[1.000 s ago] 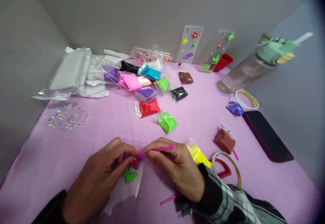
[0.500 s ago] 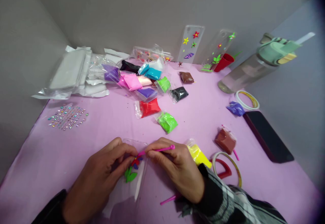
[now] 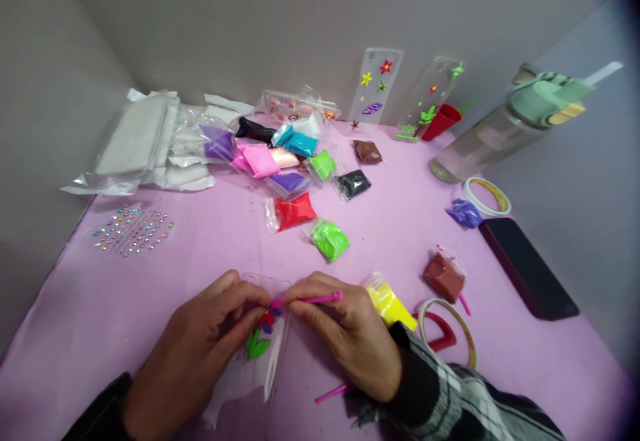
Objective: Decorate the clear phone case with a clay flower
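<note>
A clear phone case (image 3: 250, 367) lies on the pink table (image 3: 150, 294) at the front, with a small clay flower (image 3: 263, 334) of green leaves and red and purple petals on it. My left hand (image 3: 200, 347) rests on the case, fingers pressed together beside the flower. My right hand (image 3: 345, 331) pinches a thin pink modelling tool (image 3: 313, 299), its tip touching the flower's top. A second pink tool (image 3: 330, 393) lies under my right wrist.
Several bags of coloured clay (image 3: 295, 211) lie mid-table, a yellow one (image 3: 390, 304) by my right hand. Rhinestone stickers (image 3: 133, 229) sit left, packaged cases (image 3: 140, 137) behind. Two decorated cases (image 3: 375, 84) lean on the wall. Right: a bottle (image 3: 500, 134), tape rolls (image 3: 487, 195), a dark phone (image 3: 527, 267).
The pink tool's far end has dipped slightly as my right hand tilted it. My left hand and the case stay where they were.
</note>
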`<state>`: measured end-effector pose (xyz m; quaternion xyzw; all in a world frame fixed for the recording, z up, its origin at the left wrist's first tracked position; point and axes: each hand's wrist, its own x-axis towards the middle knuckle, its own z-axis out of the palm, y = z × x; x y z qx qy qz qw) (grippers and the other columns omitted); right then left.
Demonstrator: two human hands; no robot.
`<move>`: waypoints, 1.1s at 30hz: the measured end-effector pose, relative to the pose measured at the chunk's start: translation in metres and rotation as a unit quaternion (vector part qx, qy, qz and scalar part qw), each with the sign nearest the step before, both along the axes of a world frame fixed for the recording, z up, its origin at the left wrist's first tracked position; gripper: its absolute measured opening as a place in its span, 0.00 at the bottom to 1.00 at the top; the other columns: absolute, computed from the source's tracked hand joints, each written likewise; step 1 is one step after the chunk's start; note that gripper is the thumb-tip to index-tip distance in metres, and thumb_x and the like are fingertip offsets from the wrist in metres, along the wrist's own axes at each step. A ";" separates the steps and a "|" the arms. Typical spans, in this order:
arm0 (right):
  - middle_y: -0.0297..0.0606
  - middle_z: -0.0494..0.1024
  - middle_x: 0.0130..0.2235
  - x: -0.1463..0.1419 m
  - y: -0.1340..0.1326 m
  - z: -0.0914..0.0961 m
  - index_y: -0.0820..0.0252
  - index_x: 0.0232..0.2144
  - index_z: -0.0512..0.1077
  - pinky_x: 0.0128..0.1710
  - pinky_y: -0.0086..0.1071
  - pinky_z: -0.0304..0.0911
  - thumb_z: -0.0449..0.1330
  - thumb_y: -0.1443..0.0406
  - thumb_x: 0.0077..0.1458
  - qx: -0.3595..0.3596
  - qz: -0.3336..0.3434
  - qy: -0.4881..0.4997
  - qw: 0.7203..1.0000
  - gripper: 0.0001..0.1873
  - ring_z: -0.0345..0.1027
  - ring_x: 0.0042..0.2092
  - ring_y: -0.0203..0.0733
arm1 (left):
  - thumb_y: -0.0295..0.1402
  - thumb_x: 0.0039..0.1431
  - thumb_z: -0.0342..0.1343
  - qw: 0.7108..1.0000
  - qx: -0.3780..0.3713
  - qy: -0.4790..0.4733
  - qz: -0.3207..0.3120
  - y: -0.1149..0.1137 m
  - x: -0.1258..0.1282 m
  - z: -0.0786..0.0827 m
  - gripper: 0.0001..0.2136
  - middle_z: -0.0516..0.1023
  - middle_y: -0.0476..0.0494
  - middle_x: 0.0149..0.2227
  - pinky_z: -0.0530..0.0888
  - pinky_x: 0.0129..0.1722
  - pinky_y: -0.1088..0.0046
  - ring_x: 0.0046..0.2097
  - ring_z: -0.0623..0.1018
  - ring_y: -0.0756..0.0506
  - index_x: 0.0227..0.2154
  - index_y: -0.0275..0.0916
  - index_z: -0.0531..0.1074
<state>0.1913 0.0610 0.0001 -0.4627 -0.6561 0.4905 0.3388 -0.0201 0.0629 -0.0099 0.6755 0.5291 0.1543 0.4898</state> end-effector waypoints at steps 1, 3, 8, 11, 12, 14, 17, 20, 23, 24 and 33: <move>0.40 0.78 0.37 0.000 0.000 0.000 0.62 0.41 0.78 0.41 0.32 0.67 0.56 0.65 0.65 0.000 0.000 0.000 1.000 0.11 0.72 0.38 0.38 | 0.44 0.66 0.49 1.000 -0.001 -0.001 0.001 0.000 0.000 0.000 0.10 0.66 0.52 0.30 0.67 0.32 0.71 0.31 0.71 0.48 0.37 0.47 0.72; 0.40 0.78 0.37 0.000 0.000 -0.001 0.62 0.41 0.78 0.41 0.32 0.67 0.56 0.65 0.65 0.001 0.000 -0.003 1.000 0.11 0.72 0.38 0.38 | 0.44 0.66 0.49 1.000 -0.004 -0.002 0.002 0.000 0.000 0.000 0.10 0.66 0.52 0.30 0.67 0.31 0.71 0.31 0.71 0.48 0.37 0.47 0.71; 0.39 0.78 0.36 -0.001 -0.001 -0.003 0.62 0.41 0.79 0.40 0.31 0.67 0.57 0.65 0.64 0.008 -0.009 -0.011 1.000 0.10 0.72 0.38 0.37 | 0.43 0.66 0.50 1.000 -0.002 -0.002 0.001 0.000 0.000 -0.001 0.09 0.67 0.53 0.30 0.67 0.32 0.71 0.32 0.72 0.49 0.38 0.47 0.72; 0.38 0.78 0.36 -0.002 -0.001 -0.004 0.62 0.39 0.78 0.39 0.30 0.67 0.58 0.65 0.64 0.013 -0.021 -0.018 1.000 0.09 0.72 0.37 0.36 | 0.44 0.65 0.51 1.000 -0.001 -0.003 0.004 0.000 0.002 -0.001 0.09 0.67 0.52 0.30 0.68 0.32 0.72 0.31 0.72 0.48 0.38 0.47 0.73; 0.38 0.78 0.35 -0.002 -0.001 -0.004 0.61 0.39 0.78 0.39 0.30 0.67 0.58 0.65 0.64 0.013 -0.024 -0.021 0.999 0.09 0.72 0.37 0.36 | 0.44 0.65 0.51 1.000 0.001 -0.003 0.005 0.000 0.002 0.000 0.09 0.67 0.52 0.30 0.68 0.31 0.72 0.31 0.72 0.48 0.38 0.47 0.73; 0.37 0.78 0.35 -0.003 -0.001 -0.004 0.61 0.38 0.78 0.39 0.30 0.67 0.57 0.65 0.64 0.015 -0.023 -0.026 0.999 0.09 0.72 0.37 0.36 | 0.44 0.65 0.51 1.000 0.006 -0.001 0.008 0.001 0.003 0.000 0.10 0.67 0.52 0.30 0.68 0.31 0.72 0.31 0.72 0.48 0.38 0.47 0.73; 0.38 0.78 0.36 -0.003 -0.001 -0.004 0.60 0.40 0.77 0.40 0.31 0.68 0.56 0.65 0.65 0.035 -0.009 -0.029 0.999 0.10 0.72 0.38 0.37 | 0.43 0.65 0.51 1.000 0.009 -0.004 0.008 0.002 0.004 0.000 0.09 0.68 0.51 0.30 0.68 0.31 0.71 0.32 0.72 0.48 0.38 0.47 0.73; 0.39 0.78 0.38 -0.003 -0.002 -0.005 0.59 0.44 0.76 0.42 0.32 0.68 0.55 0.66 0.66 0.082 0.012 -0.034 0.996 0.10 0.71 0.41 0.38 | 0.43 0.65 0.51 1.000 0.010 -0.004 0.007 0.003 0.004 0.000 0.09 0.67 0.52 0.30 0.68 0.31 0.71 0.31 0.72 0.48 0.38 0.47 0.73; 0.40 0.78 0.38 -0.004 -0.002 -0.007 0.60 0.44 0.75 0.42 0.32 0.68 0.54 0.67 0.66 0.109 0.014 -0.043 0.993 0.10 0.71 0.41 0.38 | 0.43 0.65 0.50 1.000 0.007 -0.005 0.009 0.002 0.003 0.001 0.09 0.67 0.52 0.30 0.68 0.31 0.71 0.31 0.72 0.48 0.37 0.47 0.72; 0.40 0.78 0.38 -0.004 -0.002 -0.007 0.61 0.43 0.75 0.42 0.32 0.68 0.55 0.67 0.66 0.106 0.010 -0.047 0.993 0.10 0.71 0.40 0.38 | 0.43 0.65 0.50 1.000 0.006 -0.006 0.010 0.001 0.003 0.001 0.09 0.67 0.52 0.30 0.68 0.31 0.71 0.31 0.72 0.48 0.38 0.47 0.72; 0.38 0.77 0.35 -0.004 0.000 -0.009 0.60 0.38 0.76 0.39 0.31 0.67 0.56 0.65 0.65 0.063 -0.027 -0.071 0.995 0.09 0.71 0.37 0.37 | 0.44 0.66 0.49 1.000 0.000 0.002 0.005 0.000 0.004 0.000 0.10 0.66 0.53 0.30 0.68 0.31 0.72 0.31 0.71 0.49 0.39 0.48 0.72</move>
